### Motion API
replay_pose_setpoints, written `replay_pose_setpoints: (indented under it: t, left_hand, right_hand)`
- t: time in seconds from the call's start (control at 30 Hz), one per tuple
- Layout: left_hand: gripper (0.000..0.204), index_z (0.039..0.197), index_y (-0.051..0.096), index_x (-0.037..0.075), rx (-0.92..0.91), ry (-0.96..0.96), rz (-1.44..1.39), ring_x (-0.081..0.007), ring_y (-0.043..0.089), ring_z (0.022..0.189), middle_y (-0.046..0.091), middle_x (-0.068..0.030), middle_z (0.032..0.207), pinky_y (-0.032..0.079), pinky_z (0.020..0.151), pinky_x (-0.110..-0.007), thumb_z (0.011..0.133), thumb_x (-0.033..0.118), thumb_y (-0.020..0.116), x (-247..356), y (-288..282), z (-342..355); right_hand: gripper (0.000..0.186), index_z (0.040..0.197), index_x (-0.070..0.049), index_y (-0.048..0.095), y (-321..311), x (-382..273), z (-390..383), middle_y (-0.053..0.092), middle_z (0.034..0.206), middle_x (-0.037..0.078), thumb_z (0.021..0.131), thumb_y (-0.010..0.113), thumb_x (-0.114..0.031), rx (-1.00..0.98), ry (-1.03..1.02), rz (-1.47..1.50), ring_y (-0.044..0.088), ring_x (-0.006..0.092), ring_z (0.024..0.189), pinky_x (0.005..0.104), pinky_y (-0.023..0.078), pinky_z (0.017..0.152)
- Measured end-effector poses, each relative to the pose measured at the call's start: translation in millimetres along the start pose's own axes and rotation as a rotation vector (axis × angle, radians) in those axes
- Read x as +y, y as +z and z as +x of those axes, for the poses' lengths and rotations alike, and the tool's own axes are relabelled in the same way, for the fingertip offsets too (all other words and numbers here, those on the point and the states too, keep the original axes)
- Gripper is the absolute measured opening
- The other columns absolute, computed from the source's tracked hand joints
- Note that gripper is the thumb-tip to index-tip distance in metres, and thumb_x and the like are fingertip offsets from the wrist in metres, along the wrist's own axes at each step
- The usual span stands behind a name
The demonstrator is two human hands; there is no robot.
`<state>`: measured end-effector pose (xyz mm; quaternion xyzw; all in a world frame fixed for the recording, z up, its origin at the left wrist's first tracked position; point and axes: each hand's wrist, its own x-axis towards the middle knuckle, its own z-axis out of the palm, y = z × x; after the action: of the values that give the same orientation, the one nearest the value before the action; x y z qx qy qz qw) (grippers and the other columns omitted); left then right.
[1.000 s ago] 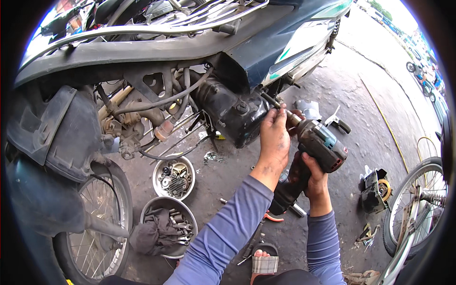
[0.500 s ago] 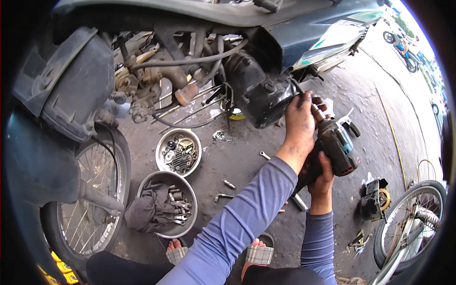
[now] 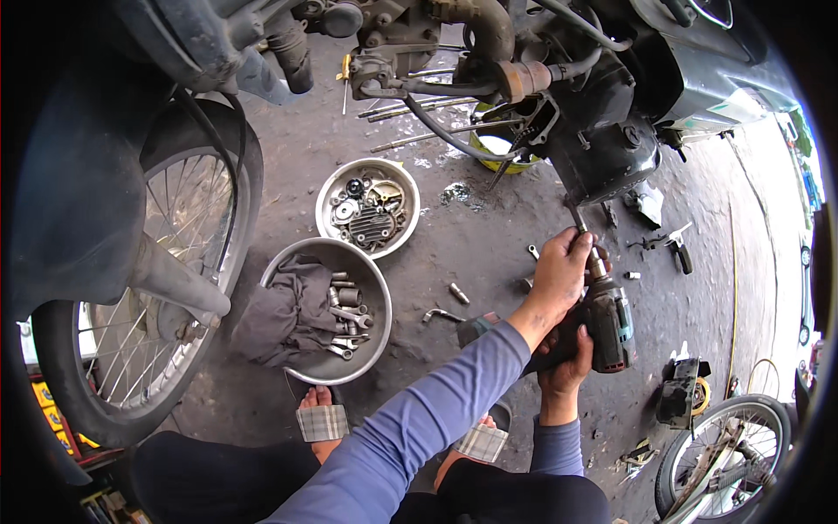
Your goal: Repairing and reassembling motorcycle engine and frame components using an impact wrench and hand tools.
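A cordless impact driver, dark with teal sides, points up and away from me. My right hand is closed around its grip, and its battery end juts out to the left under my left forearm. Higher up, my left hand has its fingers wrapped round the long metal shaft at the tool's front. The shaft's tip is at the lower left edge of a black rounded cover on the motorcycle. Whether the tip touches the cover I cannot tell.
Left of my hands stand a metal bowl of engine parts and a larger bowl with sockets, wrenches and a dark cloth. A motorcycle wheel rises at left. Loose tools lie on the floor, including an L-shaped wrench. A bicycle wheel is at lower right.
The view has shifted, so the motorcycle sits higher and further right. Both hands still hold the driver, now more upright, its shaft tip moved from the cover's right side to its lower left edge.
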<state>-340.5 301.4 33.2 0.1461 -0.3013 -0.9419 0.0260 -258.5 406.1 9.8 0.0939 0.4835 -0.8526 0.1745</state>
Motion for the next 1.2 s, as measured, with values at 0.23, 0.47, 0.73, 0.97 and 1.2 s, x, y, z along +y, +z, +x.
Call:
replay_pose_setpoints:
  t: [0.23,0.47,0.73,0.97,1.2]
  left_hand:
    - [0.018,0.099,0.056,0.000,-0.057,-0.032,0.077,-0.0197,0.066,0.071,0.062,-0.0101,0.083,0.056,0.062,-0.033,0.099,0.016,0.047,4,0,24]
    - [0.023,0.107,0.053,0.002,0.067,-0.020,-0.238,-0.0223,0.066,0.078,0.062,-0.0110,0.087,0.056,0.068,-0.035,0.101,0.024,0.046,-4,14,20]
    - [0.022,0.108,0.053,0.005,0.132,-0.027,-0.226,-0.0232,0.066,0.078,0.062,-0.0106,0.087,0.058,0.069,-0.041,0.100,0.025,0.048,-6,22,14]
    - [0.024,0.110,0.052,0.001,0.007,-0.219,-0.138,-0.0258,0.065,0.083,0.063,-0.0138,0.091,0.058,0.074,-0.044,0.100,0.021,0.045,2,29,-39]
    - [0.028,0.112,0.053,0.001,-0.247,0.035,-0.252,-0.0281,0.066,0.092,0.064,-0.0149,0.099,0.057,0.082,-0.046,0.100,0.025,0.045,93,78,-40]
  right_hand:
    - [0.037,0.100,-0.008,0.057,17,-3,13,0.047,0.067,-0.002,0.088,0.052,-0.043,0.005,-0.052,-0.002,0.043,0.0071,0.056,0.0206,0.037,0.051]
    - [0.035,0.095,-0.008,0.055,-18,-14,25,0.043,0.063,-0.001,0.085,0.054,-0.042,0.002,0.074,0.040,0.044,0.0118,0.053,0.0275,0.040,0.052]
    - [0.042,0.105,-0.006,0.058,-27,-11,21,0.055,0.073,0.000,0.085,0.055,-0.043,-0.042,0.011,0.039,0.047,0.0089,0.058,0.0213,0.038,0.052]
    - [0.047,0.115,-0.002,0.054,-42,-10,-39,0.055,0.077,0.005,0.085,0.058,-0.038,-0.004,-0.160,-0.139,0.050,0.0132,0.061,0.0267,0.042,0.056]
    - [0.033,0.117,0.000,0.061,20,-88,-26,0.063,0.109,0.008,0.086,0.067,-0.010,-0.039,-0.389,-0.544,0.060,0.0191,0.098,0.0331,0.049,0.083]
